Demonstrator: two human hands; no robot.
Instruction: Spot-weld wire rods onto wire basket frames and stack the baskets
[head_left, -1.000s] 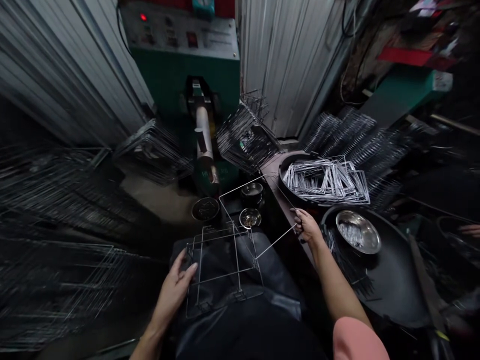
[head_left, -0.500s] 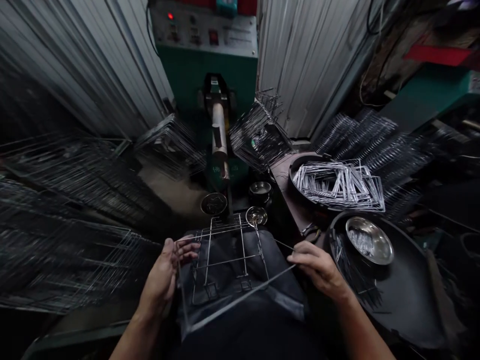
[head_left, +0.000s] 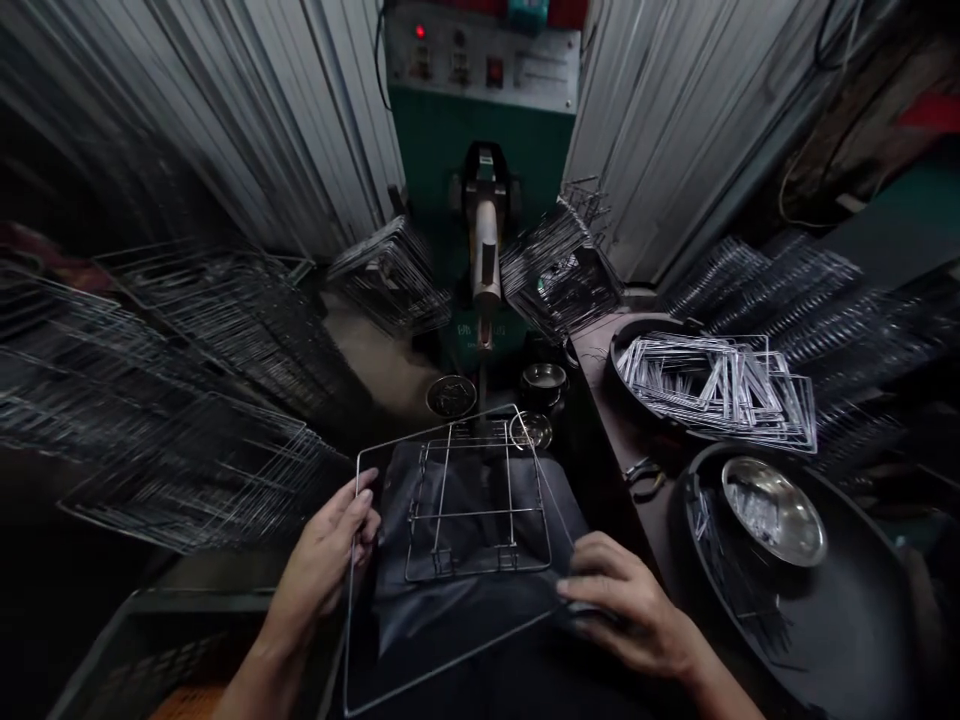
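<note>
A large rectangular wire frame (head_left: 457,662) hangs tilted over my lap, gripped at both sides. My left hand (head_left: 330,550) pinches its left wire between thumb and fingers. At the opposite side, my right hand (head_left: 626,600) has its fingers closed on the wire near the lower right corner. Beneath it, a smaller wire rack (head_left: 478,513) with crossbars and little loops lies on the dark cloth (head_left: 427,610) over my lap. A shiny metal bowl (head_left: 531,431) sits just beyond the rack, partly behind the wires.
Ahead stands a green machine (head_left: 424,130) with a rod-like electrode (head_left: 486,250). Stacked wire racks (head_left: 202,400) crowd the left. On the right are a pan of wire frames (head_left: 697,380), pliers (head_left: 645,478), and a black tray (head_left: 862,620) holding a steel bowl (head_left: 810,530).
The large wire frame has turned and its far edge has risen into view above the smaller rack. My right hand has come lower. The camera view has swung left.
</note>
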